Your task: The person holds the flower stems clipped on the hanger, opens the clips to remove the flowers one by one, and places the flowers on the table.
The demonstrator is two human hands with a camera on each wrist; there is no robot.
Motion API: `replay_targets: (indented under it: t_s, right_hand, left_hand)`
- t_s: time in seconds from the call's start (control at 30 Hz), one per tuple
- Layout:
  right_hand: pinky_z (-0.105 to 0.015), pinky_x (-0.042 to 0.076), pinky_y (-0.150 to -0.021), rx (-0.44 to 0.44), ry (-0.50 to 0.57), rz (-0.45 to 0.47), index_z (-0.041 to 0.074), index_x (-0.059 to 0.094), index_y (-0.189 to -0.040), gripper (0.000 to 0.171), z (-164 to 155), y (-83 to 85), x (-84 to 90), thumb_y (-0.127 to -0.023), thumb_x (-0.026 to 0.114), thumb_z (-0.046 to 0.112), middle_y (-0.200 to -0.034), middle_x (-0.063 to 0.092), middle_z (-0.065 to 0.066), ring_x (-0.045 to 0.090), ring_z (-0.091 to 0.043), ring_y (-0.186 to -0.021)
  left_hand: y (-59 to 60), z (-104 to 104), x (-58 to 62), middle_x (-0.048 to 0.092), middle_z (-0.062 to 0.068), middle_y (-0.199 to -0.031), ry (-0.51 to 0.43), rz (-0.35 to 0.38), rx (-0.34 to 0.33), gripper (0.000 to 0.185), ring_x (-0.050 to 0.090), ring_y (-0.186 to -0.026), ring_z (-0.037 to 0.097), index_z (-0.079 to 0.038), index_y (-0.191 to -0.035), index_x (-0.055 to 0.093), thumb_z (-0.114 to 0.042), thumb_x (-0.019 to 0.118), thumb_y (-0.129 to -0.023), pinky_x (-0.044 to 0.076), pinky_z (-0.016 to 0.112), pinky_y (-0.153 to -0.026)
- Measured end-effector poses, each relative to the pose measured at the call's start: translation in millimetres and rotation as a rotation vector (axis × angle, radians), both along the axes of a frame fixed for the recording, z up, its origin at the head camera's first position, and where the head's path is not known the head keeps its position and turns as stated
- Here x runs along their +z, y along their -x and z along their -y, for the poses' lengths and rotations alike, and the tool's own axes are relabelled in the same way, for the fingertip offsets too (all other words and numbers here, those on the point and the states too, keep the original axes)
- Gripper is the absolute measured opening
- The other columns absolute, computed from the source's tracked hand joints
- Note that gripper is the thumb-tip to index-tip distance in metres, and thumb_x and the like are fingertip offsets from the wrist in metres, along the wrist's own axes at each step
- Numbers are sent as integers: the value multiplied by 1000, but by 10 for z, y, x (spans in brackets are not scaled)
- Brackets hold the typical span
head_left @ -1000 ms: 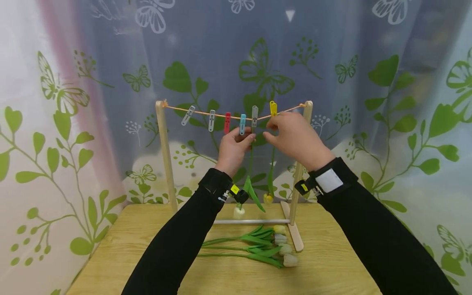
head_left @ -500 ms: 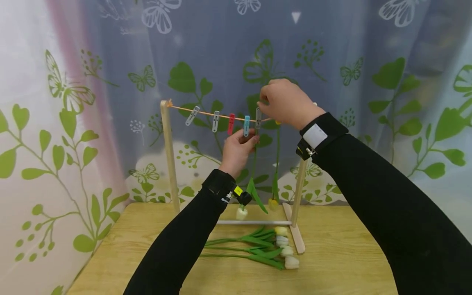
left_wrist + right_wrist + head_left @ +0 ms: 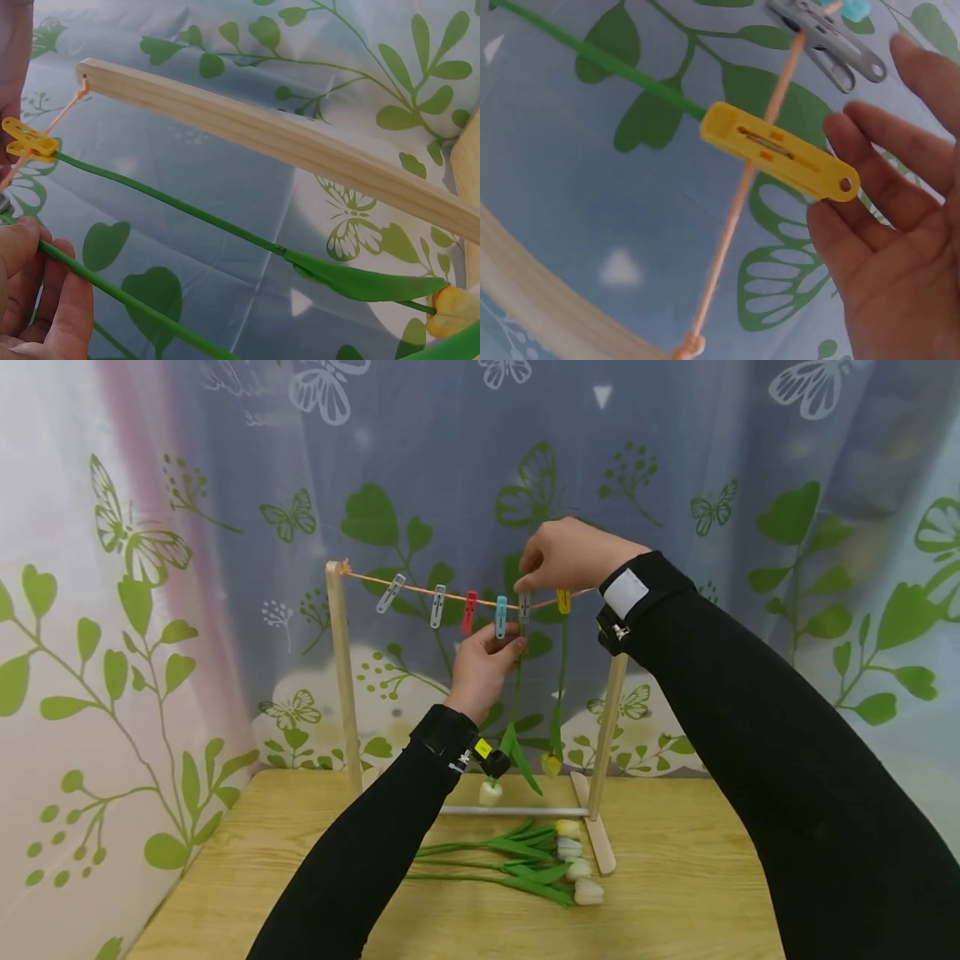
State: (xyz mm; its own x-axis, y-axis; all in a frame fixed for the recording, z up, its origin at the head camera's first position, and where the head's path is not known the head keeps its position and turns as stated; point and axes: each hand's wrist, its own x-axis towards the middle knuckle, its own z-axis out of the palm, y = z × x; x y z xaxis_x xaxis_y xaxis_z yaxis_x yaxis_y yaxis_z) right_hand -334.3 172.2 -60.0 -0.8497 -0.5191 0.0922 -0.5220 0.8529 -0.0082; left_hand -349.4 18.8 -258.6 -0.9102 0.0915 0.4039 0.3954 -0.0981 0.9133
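A wooden rack [image 3: 339, 677] carries an orange string [image 3: 420, 591] with several pegs. My left hand [image 3: 513, 644] pinches the green stem [image 3: 142, 304] of a white tulip [image 3: 490, 792] that hangs head down, holding its end up under the grey peg [image 3: 524, 607]. My right hand [image 3: 527, 580] reaches over the string, fingertips just above that grey peg [image 3: 829, 41]. In the right wrist view its fingers [image 3: 900, 172] are relaxed and touch no peg. The yellow peg [image 3: 563, 601] beside it clamps the stem of a yellow tulip [image 3: 551, 765].
Several more tulips [image 3: 525, 860] lie on the wooden table [image 3: 300, 860] in front of the rack's right foot [image 3: 596, 835]. Two grey pegs, a red peg [image 3: 468, 612] and a blue peg [image 3: 500, 616] hang bare on the string. A leaf-patterned curtain [image 3: 150, 652] stands close behind.
My right hand left the yellow peg, rose above the string and moved left over the grey peg. My left hand kept the stem under that peg.
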Motion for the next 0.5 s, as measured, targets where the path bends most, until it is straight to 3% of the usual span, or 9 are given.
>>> replay_targets:
  t_s: [0.17, 0.3, 0.5]
  right_hand:
    - [-49, 63, -106, 11, -33, 54, 13, 82, -129, 29, 45, 2, 35, -107, 74, 30, -136, 77, -12, 74, -30, -121]
    - [-47, 65, -99, 29, -84, 42, 12, 85, -121, 22, 99, -8, 60, -105, 77, 25, -131, 80, -13, 77, -29, -112]
    - [-45, 65, -97, 17, -117, 31, 10, 86, -118, 21, 134, -2, 75, -105, 77, 24, -129, 81, -14, 77, -31, -112]
  left_hand:
    - [-5, 1, -27, 75, 11, -141, 13, 9, -5, 31, 73, -132, 28, -13, -139, 73, -20, 72, -109, 64, 44, -113]
    - [-3, 6, -41, 76, 11, -140, 27, -1, -1, 31, 73, -130, 29, -11, -138, 73, -21, 73, -109, 64, 45, -111]
    - [1, 0, -42, 76, 10, -139, 40, -7, 20, 31, 74, -129, 28, -14, -138, 74, -22, 73, -108, 65, 44, -110]
